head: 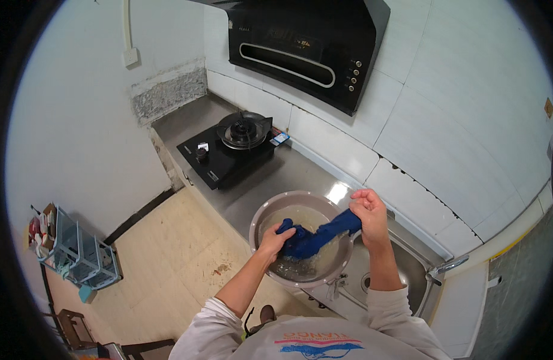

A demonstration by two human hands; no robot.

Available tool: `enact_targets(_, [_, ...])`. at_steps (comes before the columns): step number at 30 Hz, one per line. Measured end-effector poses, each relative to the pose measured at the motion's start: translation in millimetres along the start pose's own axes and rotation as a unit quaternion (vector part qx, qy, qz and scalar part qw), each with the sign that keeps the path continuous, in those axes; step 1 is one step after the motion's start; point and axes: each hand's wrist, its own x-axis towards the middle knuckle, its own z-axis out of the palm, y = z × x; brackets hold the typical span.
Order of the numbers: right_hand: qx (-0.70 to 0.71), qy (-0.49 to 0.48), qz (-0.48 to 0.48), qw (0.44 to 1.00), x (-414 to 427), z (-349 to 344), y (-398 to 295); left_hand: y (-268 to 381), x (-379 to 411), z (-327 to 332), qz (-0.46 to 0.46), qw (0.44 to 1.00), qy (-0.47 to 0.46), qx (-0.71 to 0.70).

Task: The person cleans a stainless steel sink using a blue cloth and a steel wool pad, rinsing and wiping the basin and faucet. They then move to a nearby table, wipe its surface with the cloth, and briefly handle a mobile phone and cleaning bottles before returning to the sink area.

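A wet blue cloth (305,243) stretches between both hands above a round basin (268,211) of cloudy water (324,265). On the cloth's bunched left end, my left hand (276,240) is closed, low over the water. My right hand (370,213) grips the other end, raised past the basin's right rim. The cloth's middle sags down to the water, which looks stirred there. The basin rests on the steel counter, its right side reaching over the sink's edge.
A single-burner gas stove (227,150) stands on the steel counter (299,173), below a black range hood (299,54). At the right are a sink (393,288) and faucet (447,266). A blue storage rack (85,254) stands on the floor at left, near a wooden chair (76,328).
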Motion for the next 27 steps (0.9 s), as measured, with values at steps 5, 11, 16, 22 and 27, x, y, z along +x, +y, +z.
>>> enact_targets(5, [-0.124,-0.004,0.064,0.99,-3.7,-30.9,31.6,15.1,-0.8,-5.7,0.108,0.994,0.013,0.021])
enact_targets(11, [-0.385,-0.057,-0.037,0.92,-20.8,-37.1,105.8,78.7,-20.8,36.2,0.186,0.976,-0.062,0.094])
enact_targets(16, [-0.469,-0.127,-0.136,0.863,-25.4,-19.0,143.8,130.6,-35.6,63.8,0.182,0.97,-0.13,0.096])
enact_targets(22, [-0.2,-0.234,0.145,0.94,-19.2,26.8,160.9,170.2,-43.0,98.3,0.235,0.956,-0.138,0.111])
enact_targets(27, [-0.233,-0.258,0.206,0.915,-12.5,7.3,170.3,189.9,-27.6,104.5,0.265,0.953,-0.128,0.076])
